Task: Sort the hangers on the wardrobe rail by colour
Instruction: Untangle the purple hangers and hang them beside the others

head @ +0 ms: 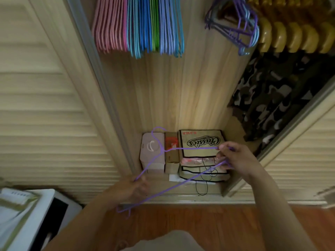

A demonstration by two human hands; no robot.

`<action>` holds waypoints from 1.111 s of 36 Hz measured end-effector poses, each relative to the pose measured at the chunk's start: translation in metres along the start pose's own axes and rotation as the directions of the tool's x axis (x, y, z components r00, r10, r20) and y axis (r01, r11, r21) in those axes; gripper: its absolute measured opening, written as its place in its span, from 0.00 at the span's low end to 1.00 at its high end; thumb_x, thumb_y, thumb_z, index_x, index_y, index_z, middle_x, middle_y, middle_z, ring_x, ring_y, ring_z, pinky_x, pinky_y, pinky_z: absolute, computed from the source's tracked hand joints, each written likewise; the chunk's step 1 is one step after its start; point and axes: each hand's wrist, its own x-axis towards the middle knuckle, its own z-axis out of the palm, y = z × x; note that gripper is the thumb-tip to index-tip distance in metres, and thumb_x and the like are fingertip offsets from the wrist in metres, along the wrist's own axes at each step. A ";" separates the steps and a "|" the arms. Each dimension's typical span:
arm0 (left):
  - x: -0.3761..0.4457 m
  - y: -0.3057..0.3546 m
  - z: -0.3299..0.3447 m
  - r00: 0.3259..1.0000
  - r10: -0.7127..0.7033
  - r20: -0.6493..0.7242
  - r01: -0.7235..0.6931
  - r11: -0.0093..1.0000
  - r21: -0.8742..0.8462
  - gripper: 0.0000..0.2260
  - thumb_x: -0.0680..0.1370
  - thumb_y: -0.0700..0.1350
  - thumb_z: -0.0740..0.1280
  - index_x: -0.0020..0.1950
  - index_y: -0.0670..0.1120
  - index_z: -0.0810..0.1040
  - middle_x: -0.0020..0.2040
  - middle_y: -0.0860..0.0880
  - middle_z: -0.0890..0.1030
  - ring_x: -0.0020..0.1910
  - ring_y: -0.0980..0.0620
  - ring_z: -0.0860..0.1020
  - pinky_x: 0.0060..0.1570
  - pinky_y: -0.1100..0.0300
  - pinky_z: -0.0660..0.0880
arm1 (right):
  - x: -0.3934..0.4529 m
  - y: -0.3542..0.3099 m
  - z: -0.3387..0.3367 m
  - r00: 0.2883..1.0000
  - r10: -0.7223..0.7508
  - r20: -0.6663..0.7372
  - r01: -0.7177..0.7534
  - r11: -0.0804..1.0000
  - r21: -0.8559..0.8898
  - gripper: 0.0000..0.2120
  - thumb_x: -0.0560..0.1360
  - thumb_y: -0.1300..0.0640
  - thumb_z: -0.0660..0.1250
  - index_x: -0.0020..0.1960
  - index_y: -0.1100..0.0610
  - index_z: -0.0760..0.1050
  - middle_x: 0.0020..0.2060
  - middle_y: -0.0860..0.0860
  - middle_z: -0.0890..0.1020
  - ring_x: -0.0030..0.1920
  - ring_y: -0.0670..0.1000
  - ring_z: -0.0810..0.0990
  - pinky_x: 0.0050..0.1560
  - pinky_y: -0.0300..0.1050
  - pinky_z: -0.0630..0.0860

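Low in front of the open wardrobe, a purple hanger [181, 148] is held between both hands: its right end is pinched by the curled fingers of the right hand [235, 158], and its left end is gripped by the left hand [135, 187], blurred but closed round the wire. Far above, on the left, pink hangers [110, 26] and blue hangers [155, 26], with a few green among them, are hung packed together, while a loose bunch of purple hangers [235, 24] is hung to the right beside yellow ones [293, 36]. Boxes [201, 142] are stacked on the wardrobe floor behind the hands.

Purple hanger [181, 148] in both hands' grip
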 end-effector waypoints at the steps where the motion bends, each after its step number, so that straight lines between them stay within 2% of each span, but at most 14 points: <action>1: -0.006 0.001 0.000 0.999 -0.037 0.025 0.037 0.999 -0.005 0.17 0.85 0.53 0.59 0.56 0.41 0.79 0.46 0.42 0.82 0.37 0.51 0.79 0.33 0.63 0.73 | 0.008 0.006 0.003 0.997 0.023 -0.075 -0.030 0.996 -0.090 0.09 0.84 0.55 0.62 0.52 0.56 0.80 0.44 0.57 0.84 0.40 0.57 0.84 0.43 0.51 0.82; 4: -0.016 0.001 0.000 0.998 -0.053 0.041 0.057 0.995 -0.085 0.20 0.80 0.58 0.64 0.65 0.47 0.80 0.58 0.44 0.86 0.51 0.41 0.83 0.41 0.55 0.76 | 0.013 0.016 0.015 0.969 -0.003 -0.247 -0.084 0.937 -0.340 0.16 0.82 0.49 0.62 0.65 0.56 0.76 0.59 0.59 0.81 0.57 0.60 0.80 0.52 0.44 0.70; 6: -0.020 0.007 0.005 0.999 -0.014 0.049 0.022 0.987 -0.158 0.13 0.84 0.52 0.62 0.66 0.52 0.79 0.61 0.46 0.85 0.57 0.39 0.84 0.50 0.47 0.81 | 0.005 0.011 0.025 0.979 0.017 -0.203 -0.076 0.954 -0.288 0.18 0.82 0.50 0.62 0.69 0.56 0.74 0.65 0.58 0.77 0.61 0.58 0.77 0.55 0.44 0.68; 10: -0.025 0.035 0.029 0.995 0.034 0.095 0.006 0.921 -0.390 0.09 0.83 0.48 0.65 0.59 0.49 0.82 0.52 0.48 0.85 0.50 0.44 0.85 0.54 0.46 0.78 | -0.021 -0.006 0.043 0.984 0.102 0.146 -0.083 0.988 -0.133 0.08 0.80 0.51 0.68 0.57 0.52 0.78 0.57 0.55 0.82 0.54 0.54 0.82 0.60 0.56 0.80; 13: -0.019 0.063 0.045 0.998 0.052 0.018 -0.034 0.846 -0.533 0.06 0.80 0.44 0.67 0.54 0.44 0.80 0.50 0.45 0.80 0.47 0.42 0.82 0.50 0.48 0.79 | -0.041 -0.020 0.050 0.913 0.107 0.393 -0.092 0.994 -0.056 0.13 0.80 0.45 0.69 0.60 0.51 0.80 0.61 0.49 0.82 0.58 0.49 0.83 0.54 0.51 0.84; 16: -0.020 0.090 0.064 0.997 0.069 -0.031 -0.075 0.845 -0.530 0.08 0.84 0.49 0.65 0.55 0.45 0.77 0.51 0.47 0.79 0.50 0.42 0.82 0.60 0.45 0.79 | -0.063 -0.034 0.059 0.840 0.057 0.540 -0.044 0.998 -0.037 0.17 0.80 0.42 0.64 0.64 0.49 0.78 0.63 0.45 0.80 0.62 0.47 0.80 0.54 0.51 0.83; 18: -0.022 0.104 0.080 0.996 0.094 -0.005 -0.084 0.866 -0.493 0.11 0.85 0.53 0.63 0.50 0.47 0.76 0.41 0.49 0.81 0.43 0.49 0.83 0.52 0.53 0.81 | -0.074 -0.043 0.067 0.815 0.021 0.578 0.006 0.999 -0.046 0.15 0.82 0.43 0.63 0.64 0.49 0.78 0.62 0.46 0.81 0.62 0.46 0.79 0.57 0.53 0.83; 23: -0.021 0.140 0.109 0.994 0.109 0.024 -0.092 0.923 -0.373 0.14 0.84 0.56 0.64 0.44 0.48 0.73 0.32 0.48 0.74 0.28 0.51 0.74 0.26 0.62 0.71 | -0.089 -0.051 0.070 0.859 -0.095 0.503 0.147 0.987 -0.065 0.09 0.83 0.49 0.64 0.62 0.44 0.75 0.52 0.47 0.82 0.50 0.46 0.82 0.57 0.53 0.82; 27: -0.027 0.174 0.097 0.967 0.190 0.170 -0.146 0.959 -0.241 0.11 0.84 0.52 0.65 0.47 0.46 0.79 0.43 0.46 0.78 0.39 0.51 0.77 0.50 0.56 0.80 | -0.087 -0.062 0.056 0.946 -0.210 0.248 0.223 0.975 -0.023 0.12 0.86 0.54 0.56 0.49 0.49 0.77 0.38 0.48 0.80 0.35 0.47 0.75 0.42 0.48 0.75; 30: -0.040 0.202 0.088 0.946 0.304 0.115 -0.297 0.952 -0.077 0.07 0.83 0.50 0.67 0.55 0.48 0.82 0.54 0.45 0.82 0.53 0.46 0.81 0.60 0.52 0.78 | -0.080 -0.073 0.046 0.954 -0.297 0.025 0.298 0.954 -0.038 0.17 0.85 0.54 0.56 0.40 0.57 0.72 0.31 0.50 0.74 0.30 0.48 0.72 0.39 0.51 0.72; 32: -0.051 0.222 0.079 0.871 0.491 -0.025 -0.483 0.863 0.152 0.04 0.82 0.48 0.67 0.53 0.51 0.81 0.56 0.48 0.83 0.56 0.49 0.81 0.55 0.57 0.74 | -0.074 -0.085 0.041 0.934 -0.344 -0.096 0.340 0.939 -0.052 0.18 0.85 0.53 0.56 0.39 0.59 0.71 0.29 0.49 0.73 0.29 0.48 0.72 0.38 0.50 0.71; 35: -0.073 0.252 0.044 0.563 0.809 -0.169 -0.612 0.546 0.572 0.04 0.80 0.45 0.67 0.48 0.55 0.78 0.56 0.52 0.77 0.56 0.53 0.78 0.55 0.60 0.70 | -0.063 -0.112 0.027 0.876 -0.427 -0.222 0.404 0.903 -0.146 0.19 0.85 0.51 0.56 0.38 0.57 0.71 0.28 0.48 0.74 0.29 0.46 0.73 0.36 0.48 0.72; 38: -0.102 0.286 -0.002 0.181 0.977 -0.117 -0.468 0.190 0.863 0.06 0.80 0.44 0.64 0.53 0.49 0.81 0.55 0.52 0.75 0.54 0.56 0.74 0.57 0.58 0.71 | -0.048 -0.147 0.009 0.805 -0.503 -0.314 0.480 0.864 -0.152 0.18 0.85 0.51 0.56 0.39 0.55 0.72 0.29 0.49 0.75 0.31 0.48 0.75 0.37 0.51 0.72; 40: -0.120 0.314 -0.035 0.001 0.999 -0.034 -0.274 0.033 0.961 0.09 0.79 0.44 0.62 0.52 0.45 0.82 0.53 0.47 0.78 0.52 0.48 0.76 0.53 0.50 0.75 | -0.036 -0.180 0.000 0.767 -0.540 -0.347 0.527 0.838 -0.141 0.18 0.85 0.51 0.55 0.40 0.56 0.72 0.29 0.51 0.76 0.28 0.46 0.74 0.35 0.48 0.73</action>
